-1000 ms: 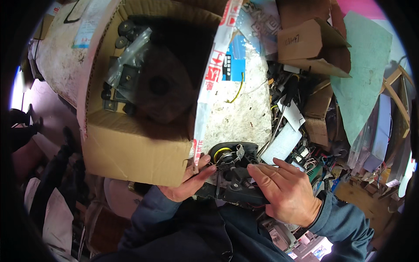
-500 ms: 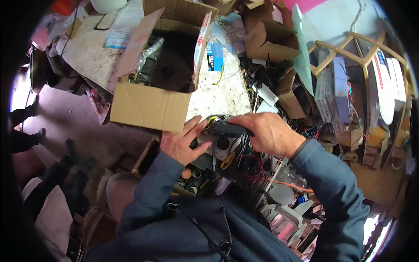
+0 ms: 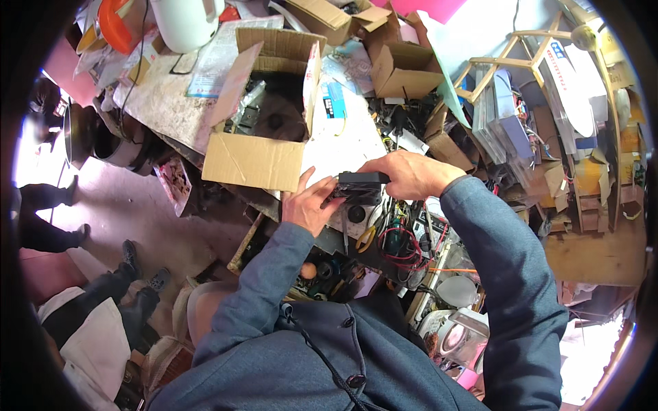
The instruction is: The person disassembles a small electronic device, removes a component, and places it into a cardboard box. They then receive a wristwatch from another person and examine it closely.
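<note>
Head view, and what catches my eye is the black housing (image 3: 362,182), out to the right of the open cardboard box (image 3: 252,162), just past its near corner. It lies crosswise, long axis running from the box side outward, so one end faces each hand. The right hand (image 3: 413,175) is at the far end, away from the box; its fingers are bent in and closed on that end, and it seems to have the firmer hold. The left hand (image 3: 306,205) is nearer the box, by its near right corner, with fingers partly spread and the thumb apart, close around the housing's other end. Whether those fingertips pinch it or only steady it, I can't tell from here, as the underside is hidden. To my eye everything hangs on that end-to-end line between the hands. Nearer the wearer than the box, and to its right, lie yellow-handled pliers (image 3: 367,239) and a tangle of red wire (image 3: 404,259).
</note>
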Motion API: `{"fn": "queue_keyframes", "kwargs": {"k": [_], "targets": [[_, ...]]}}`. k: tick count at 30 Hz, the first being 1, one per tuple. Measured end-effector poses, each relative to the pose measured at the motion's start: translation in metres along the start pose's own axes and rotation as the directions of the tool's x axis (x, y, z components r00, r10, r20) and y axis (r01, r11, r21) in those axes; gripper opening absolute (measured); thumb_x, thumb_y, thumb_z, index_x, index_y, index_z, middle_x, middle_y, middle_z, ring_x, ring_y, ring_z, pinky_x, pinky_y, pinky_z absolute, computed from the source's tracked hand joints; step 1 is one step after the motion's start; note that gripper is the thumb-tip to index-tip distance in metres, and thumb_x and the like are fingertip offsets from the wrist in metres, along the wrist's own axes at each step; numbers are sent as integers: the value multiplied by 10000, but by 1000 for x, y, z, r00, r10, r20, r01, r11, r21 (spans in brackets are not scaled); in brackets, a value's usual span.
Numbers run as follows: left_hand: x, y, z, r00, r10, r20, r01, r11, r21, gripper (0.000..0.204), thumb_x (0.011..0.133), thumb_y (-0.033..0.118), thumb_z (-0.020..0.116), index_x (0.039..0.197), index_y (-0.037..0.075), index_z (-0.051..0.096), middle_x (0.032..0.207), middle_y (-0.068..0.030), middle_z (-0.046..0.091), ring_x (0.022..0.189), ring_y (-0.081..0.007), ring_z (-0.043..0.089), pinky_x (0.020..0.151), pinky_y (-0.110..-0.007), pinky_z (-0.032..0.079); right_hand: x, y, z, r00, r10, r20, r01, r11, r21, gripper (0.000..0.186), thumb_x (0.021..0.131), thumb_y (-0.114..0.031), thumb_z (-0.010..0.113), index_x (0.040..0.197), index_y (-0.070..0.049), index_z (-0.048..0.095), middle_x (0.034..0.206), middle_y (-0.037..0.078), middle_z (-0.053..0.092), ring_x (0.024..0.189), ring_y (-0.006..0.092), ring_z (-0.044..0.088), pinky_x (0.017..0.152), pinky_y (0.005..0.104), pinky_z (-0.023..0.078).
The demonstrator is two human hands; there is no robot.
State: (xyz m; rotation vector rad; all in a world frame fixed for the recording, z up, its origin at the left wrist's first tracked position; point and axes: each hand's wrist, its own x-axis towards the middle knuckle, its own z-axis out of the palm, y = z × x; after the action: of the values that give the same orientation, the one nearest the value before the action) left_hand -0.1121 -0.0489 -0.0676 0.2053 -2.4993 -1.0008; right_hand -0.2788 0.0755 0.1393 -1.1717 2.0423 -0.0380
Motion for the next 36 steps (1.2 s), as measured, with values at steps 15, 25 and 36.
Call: {"fn": "queue_keyframes", "kwargs": {"k": [15,25,36], "targets": [[4,4,-3,999,12,-32,-14,999,-49,334,793,277,846,1046,69,784,1213,-58,735,1328,-324,570,1001,-445,521,1,6,8,999,30,-43,-32,998,-47,546,724,11,558,1245,-82,695,1003,235,734,996,404,701,901,465,536],[0,7,6,994,-112,-6,112,993,-33,570,806,499,804,1274,189,704,1319,20,679,1373,-271,513,956,-524,454,-3,-5,12,986,46,-159,-81,971,-223,429,794,-100,601,1195,-189,724,882,202,734,865,401,717,782,510,561],[8,4,12,995,20,-93,-16,999,39,352,911,238,749,1189,33,687,1189,-191,718,1235,-340,636,1115,-522,418,-13,-8,-5,986,90,-140,-135,926,-353,434,771,-171,615,1191,-160,725,948,184,753,930,358,733,799,462,576]]}}
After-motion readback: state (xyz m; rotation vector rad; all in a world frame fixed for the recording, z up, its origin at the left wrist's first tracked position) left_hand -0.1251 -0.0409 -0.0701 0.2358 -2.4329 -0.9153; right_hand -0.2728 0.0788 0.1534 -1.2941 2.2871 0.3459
